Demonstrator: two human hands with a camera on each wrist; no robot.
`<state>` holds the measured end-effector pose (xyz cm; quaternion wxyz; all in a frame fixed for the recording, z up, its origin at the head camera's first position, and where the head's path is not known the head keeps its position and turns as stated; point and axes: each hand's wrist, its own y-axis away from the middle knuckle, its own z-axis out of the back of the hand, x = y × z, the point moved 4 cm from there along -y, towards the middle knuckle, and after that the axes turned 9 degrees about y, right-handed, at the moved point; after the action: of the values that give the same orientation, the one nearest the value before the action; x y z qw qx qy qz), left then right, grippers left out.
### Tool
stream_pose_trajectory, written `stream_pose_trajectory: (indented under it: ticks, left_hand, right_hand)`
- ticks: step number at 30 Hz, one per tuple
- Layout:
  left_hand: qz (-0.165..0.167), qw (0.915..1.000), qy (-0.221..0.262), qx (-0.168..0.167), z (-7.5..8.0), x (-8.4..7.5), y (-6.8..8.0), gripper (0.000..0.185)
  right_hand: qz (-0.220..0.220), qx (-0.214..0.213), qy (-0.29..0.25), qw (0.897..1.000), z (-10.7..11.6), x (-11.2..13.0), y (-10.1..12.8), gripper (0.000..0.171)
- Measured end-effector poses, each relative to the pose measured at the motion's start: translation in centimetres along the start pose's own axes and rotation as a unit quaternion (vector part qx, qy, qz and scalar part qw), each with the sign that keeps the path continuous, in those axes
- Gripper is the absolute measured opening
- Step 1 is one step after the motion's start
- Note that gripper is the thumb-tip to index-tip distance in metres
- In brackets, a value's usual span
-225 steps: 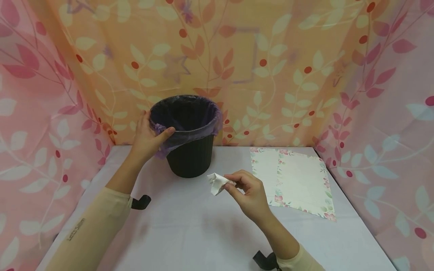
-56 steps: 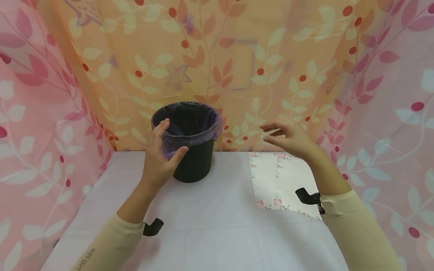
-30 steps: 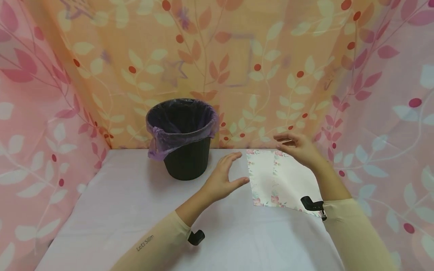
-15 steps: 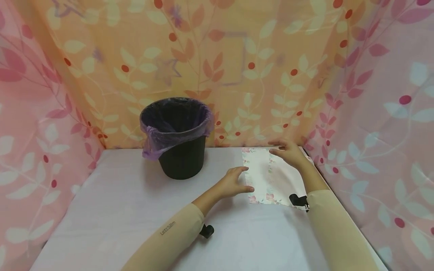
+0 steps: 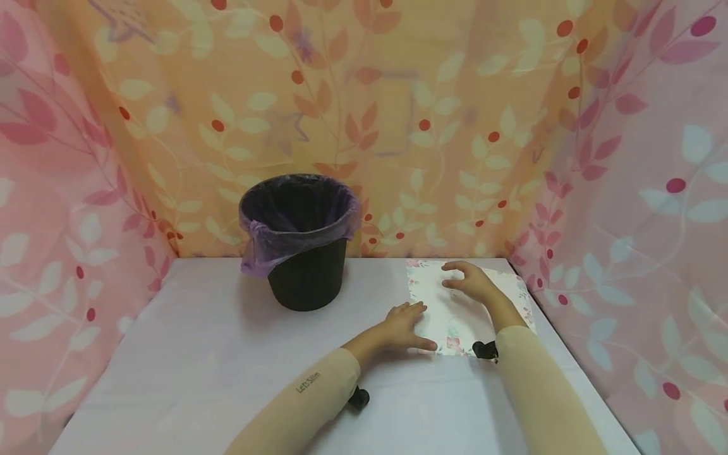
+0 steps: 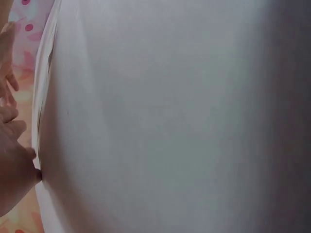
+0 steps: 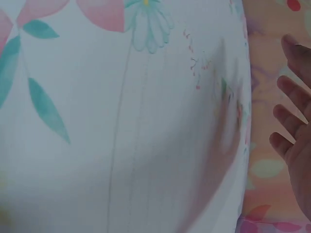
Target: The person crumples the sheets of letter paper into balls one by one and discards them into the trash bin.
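Your head view is evenly and softly lit, fairly bright, with a warm cast from the glowing curtains (image 5: 398, 95) behind and beside the table (image 5: 188, 354). You get no glare and only faint, diffuse shadows: a soft one at the foot of the bin (image 5: 307, 278) and under your forearms. It is reasonably sharp in the middle, slightly soft overall, and the curtain pattern stretches toward the corners. Your left wrist view is nearly featureless, a pale surface darkening toward the right edge, with your left hand (image 6: 12, 165) blurred. Your right wrist view sits too close: the floral paper (image 7: 121, 121) is out of focus, and your right hand (image 7: 294, 136) is smeared.
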<state>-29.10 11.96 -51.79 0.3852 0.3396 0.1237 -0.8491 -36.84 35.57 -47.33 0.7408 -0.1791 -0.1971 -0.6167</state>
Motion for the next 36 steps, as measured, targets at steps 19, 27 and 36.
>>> stream_pose_trajectory:
  ticks: [19,27,36]
  left_hand:
    - [0.02,0.9938,-0.109,0.008,0.1,0.0,-0.3,0.105]
    - [0.028,0.9921,-0.12,0.025,0.9,1.3,0.8,0.106]
    - [0.036,0.9901,-0.129,0.041,2.2,2.6,3.8,0.105]
  right_hand:
    - [0.031,0.061,0.174,0.982,-4.4,-2.1,-1.8,0.07]
    - [0.051,0.069,0.176,0.981,-5.0,-0.4,-1.7,0.068]
    - [0.05,0.102,0.152,0.982,-5.9,2.6,-0.2,0.069]
